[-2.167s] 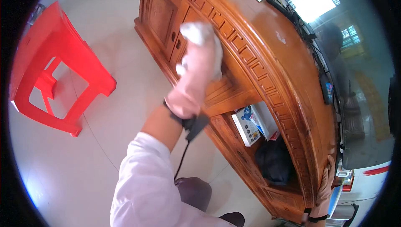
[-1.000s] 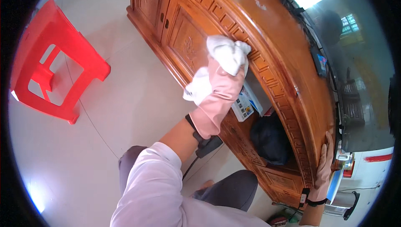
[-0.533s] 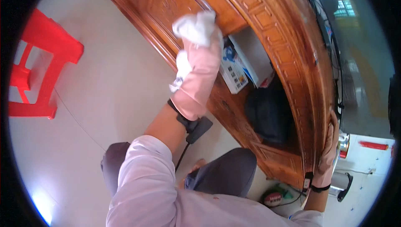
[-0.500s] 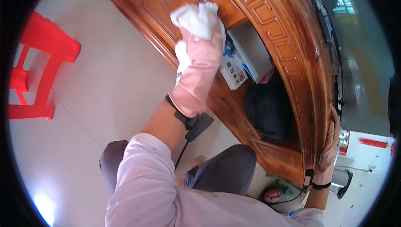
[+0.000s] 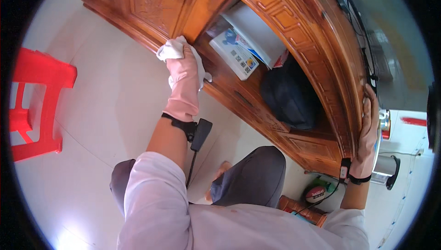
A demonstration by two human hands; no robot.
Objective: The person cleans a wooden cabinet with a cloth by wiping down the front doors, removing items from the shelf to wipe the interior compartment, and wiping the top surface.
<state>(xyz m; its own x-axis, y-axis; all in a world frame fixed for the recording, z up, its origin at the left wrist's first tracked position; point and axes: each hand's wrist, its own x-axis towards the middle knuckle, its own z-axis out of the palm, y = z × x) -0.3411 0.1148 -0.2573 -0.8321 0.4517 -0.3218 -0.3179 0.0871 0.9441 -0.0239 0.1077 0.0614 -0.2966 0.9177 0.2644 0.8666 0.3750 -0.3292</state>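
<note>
Head view: gloved left hand (image 5: 183, 68) grasping a cloth (image 5: 170, 50) at the cabinet (image 5: 156, 2); gloved right hand (image 5: 368, 128) on its top edge, fingers extended and released

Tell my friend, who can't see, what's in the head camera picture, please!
A person's pink-gloved left hand holds a white cloth at the lower front of a carved wooden cabinet; the gloved right hand rests along its top edge. A red stool stands at left.
</note>
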